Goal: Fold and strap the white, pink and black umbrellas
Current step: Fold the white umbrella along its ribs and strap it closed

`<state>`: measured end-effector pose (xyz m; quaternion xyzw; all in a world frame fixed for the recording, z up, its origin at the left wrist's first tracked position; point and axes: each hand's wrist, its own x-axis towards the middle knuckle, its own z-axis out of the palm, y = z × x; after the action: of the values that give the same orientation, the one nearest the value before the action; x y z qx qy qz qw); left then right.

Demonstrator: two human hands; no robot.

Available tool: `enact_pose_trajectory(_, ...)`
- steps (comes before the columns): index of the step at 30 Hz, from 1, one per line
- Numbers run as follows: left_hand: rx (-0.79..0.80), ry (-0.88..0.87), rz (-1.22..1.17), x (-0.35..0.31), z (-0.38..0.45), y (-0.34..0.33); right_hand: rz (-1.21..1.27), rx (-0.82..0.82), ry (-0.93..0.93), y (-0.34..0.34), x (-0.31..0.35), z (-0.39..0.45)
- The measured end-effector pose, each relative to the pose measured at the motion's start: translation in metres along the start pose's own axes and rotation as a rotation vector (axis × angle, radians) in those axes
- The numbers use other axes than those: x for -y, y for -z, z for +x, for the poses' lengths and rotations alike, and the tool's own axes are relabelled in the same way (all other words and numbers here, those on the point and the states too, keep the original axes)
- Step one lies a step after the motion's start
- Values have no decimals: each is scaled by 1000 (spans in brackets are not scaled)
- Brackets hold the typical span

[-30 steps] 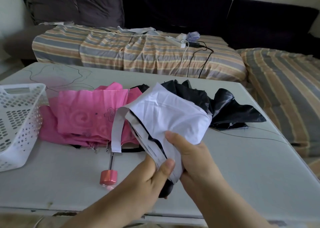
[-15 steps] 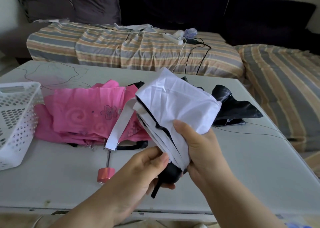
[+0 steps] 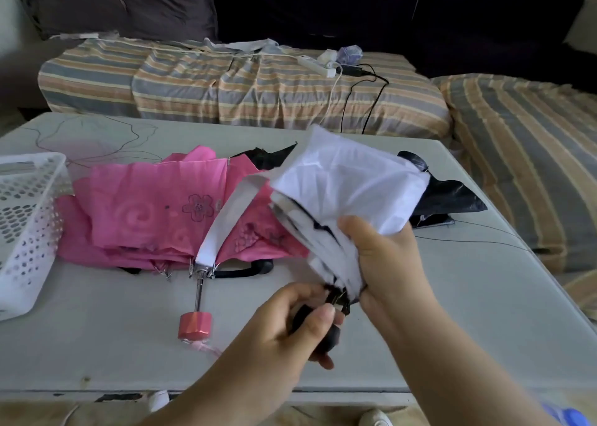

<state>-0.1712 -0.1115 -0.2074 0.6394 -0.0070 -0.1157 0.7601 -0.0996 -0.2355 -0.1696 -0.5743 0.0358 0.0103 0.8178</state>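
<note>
r hand (image 3: pixel 384 264) grips white umbrella (image 3: pixel 349 183) canopy, l hand (image 3: pixel 290 325) grips its handle (image 3: pixel 326 338).

a white table (image 3: pixel 420 296) is standing in front, and its near edge is chipping. thin dark lines are running over its top. a white basket (image 3: pixel 29 231) with little holes is sitting on its left side. behind the table a sofa (image 3: pixel 226 92) is wearing a striped cover, and dark cushions (image 3: pixel 122 2) are leaning along its back. a white power strip (image 3: pixel 315 64) is lying on the seat, with black and white wires hanging down. soft daylight is filling the room. under the table the floor (image 3: pixel 103 416) is looking tan.
</note>
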Motion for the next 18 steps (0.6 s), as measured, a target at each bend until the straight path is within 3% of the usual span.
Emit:
enact_pose_trajectory(7,-55,227,-112,2,0,0,-99,9,145,8,0,12)
enact_pose_trajectory(10,1,313,-176,4,2,-2,-171,-31,189,13,-2,15)
enact_pose_trajectory(18,-55,361,-311,5,-2,-9,-194,-30,198,19,-5,16)
